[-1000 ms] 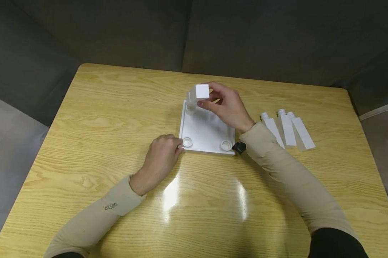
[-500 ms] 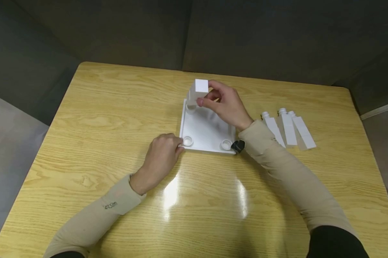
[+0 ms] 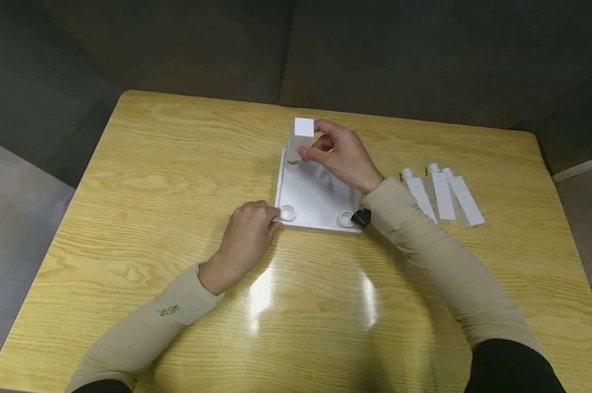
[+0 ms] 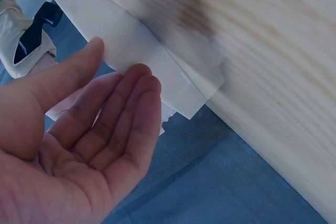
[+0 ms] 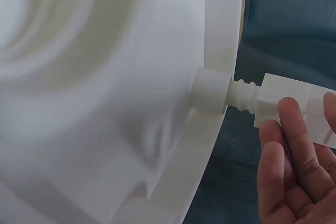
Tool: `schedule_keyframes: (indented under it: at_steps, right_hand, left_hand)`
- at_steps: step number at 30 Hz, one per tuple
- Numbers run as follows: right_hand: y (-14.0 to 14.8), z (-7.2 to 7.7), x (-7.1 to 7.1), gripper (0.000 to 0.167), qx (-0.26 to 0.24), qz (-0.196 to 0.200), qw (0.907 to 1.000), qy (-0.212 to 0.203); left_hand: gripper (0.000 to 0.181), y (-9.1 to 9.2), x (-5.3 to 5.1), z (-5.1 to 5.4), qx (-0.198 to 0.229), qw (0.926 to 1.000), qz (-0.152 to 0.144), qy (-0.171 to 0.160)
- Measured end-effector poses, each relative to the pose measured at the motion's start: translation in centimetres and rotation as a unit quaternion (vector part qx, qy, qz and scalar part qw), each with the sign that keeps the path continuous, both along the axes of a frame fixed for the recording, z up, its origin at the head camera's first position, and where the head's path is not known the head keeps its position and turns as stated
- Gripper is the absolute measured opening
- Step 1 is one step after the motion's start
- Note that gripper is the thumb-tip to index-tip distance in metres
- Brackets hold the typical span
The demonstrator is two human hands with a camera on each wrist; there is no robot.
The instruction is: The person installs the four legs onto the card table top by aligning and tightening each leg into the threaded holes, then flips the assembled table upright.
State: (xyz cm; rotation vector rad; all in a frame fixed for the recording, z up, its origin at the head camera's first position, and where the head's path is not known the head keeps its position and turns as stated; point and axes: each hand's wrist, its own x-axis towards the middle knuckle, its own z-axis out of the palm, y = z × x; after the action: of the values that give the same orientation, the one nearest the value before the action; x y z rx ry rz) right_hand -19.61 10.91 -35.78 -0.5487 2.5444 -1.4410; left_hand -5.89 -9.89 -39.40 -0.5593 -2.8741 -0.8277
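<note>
White leg (image 3: 301,136), square in section, stands close to upright over the far-left corner of the white board (image 3: 315,194), its threaded neck (image 5: 244,95) at the mouth of the far-left socket (image 5: 210,90). Thread shows outside the socket in the right wrist view, so the joint looks barely begun; whether it has caught, I cannot tell. The right hand (image 3: 347,155) grips the leg's square shaft between thumb and fingers. Best to line the leg up square to the board, press lightly and turn in short strokes, backing off if it binds or leans, since a crossed thread could spoil the fit. The left hand (image 3: 249,229) pinches the board's near-left corner with thumb and curled fingers; a steady hold there should stop the board twisting with the turn.

Further out, the near-left socket (image 3: 288,213) and near-right socket (image 3: 346,219) have no legs in them. A black wrist device (image 3: 361,218) on the right arm sits close beside the near-right corner and could knock it. The right hand and wrist hide the far-right corner in the head view. To the right, three spare legs (image 3: 442,195) lie fanned on the bench (image 3: 178,164), well apart from the work.
</note>
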Motion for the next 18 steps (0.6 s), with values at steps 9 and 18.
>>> schedule_keyframes:
  at_steps: [9,18]
  right_hand:
    - [-0.15,0.20,-0.14,0.032,0.019,-0.005,0.9997,-0.015]
    - [-0.06,0.58,-0.20,0.036,0.032,-0.009,0.9993,-0.015]
  left_hand:
    - [0.020,0.04,0.18,0.17,-0.003,1.0000,0.002,-0.009]
    - [0.020,0.08,0.29,0.12,0.000,1.0000,-0.001,-0.007]
